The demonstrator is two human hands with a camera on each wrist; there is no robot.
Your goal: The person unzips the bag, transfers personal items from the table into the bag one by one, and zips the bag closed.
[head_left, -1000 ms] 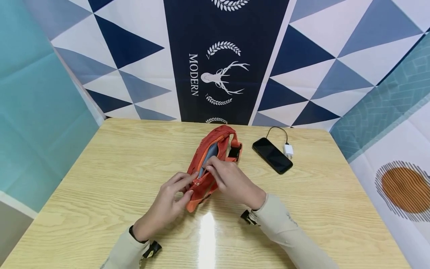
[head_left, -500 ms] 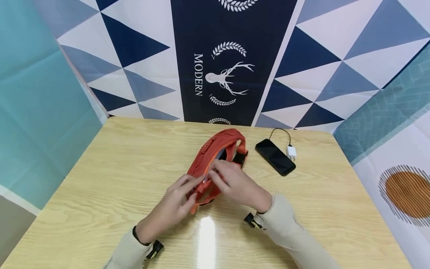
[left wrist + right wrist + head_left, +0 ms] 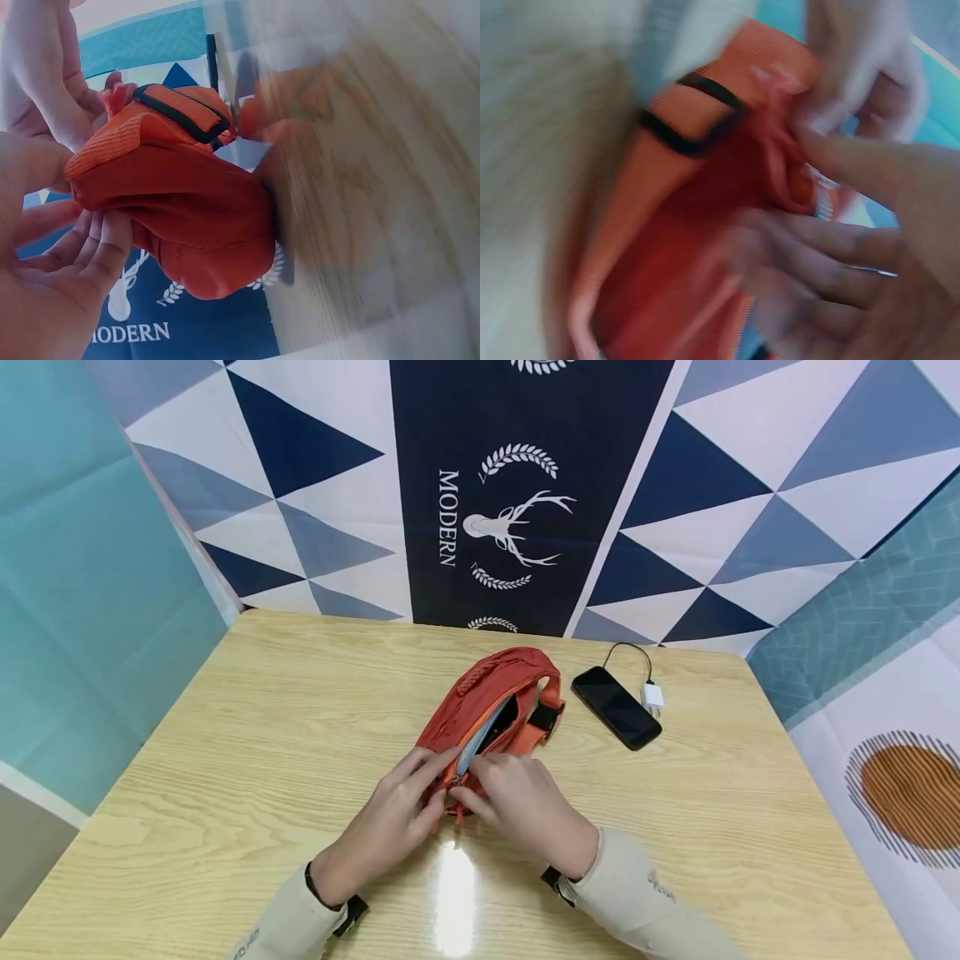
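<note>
A red waist bag stands on its edge on the table, its orange-edged zipper open. A dark item shows inside; its kind is unclear. My left hand pinches the bag's near end, thumb and fingers on opposite sides in the left wrist view. My right hand holds the bag beside the zipper's near end. In the blurred right wrist view, its fingers lie along the red cloth and its thumb is close to a red cord loop.
A black phone lies on the table right of the bag. Behind its right side, a white charger plug sits on a black cable. The bag's strap carries a black buckle. A patterned cloth wall rises behind the table.
My right hand has moved from the bag's opening toward its near end, beside the zipper end. The opening narrowed, then widened, exposing the dark item. The bag has turned slightly and shifted right.
</note>
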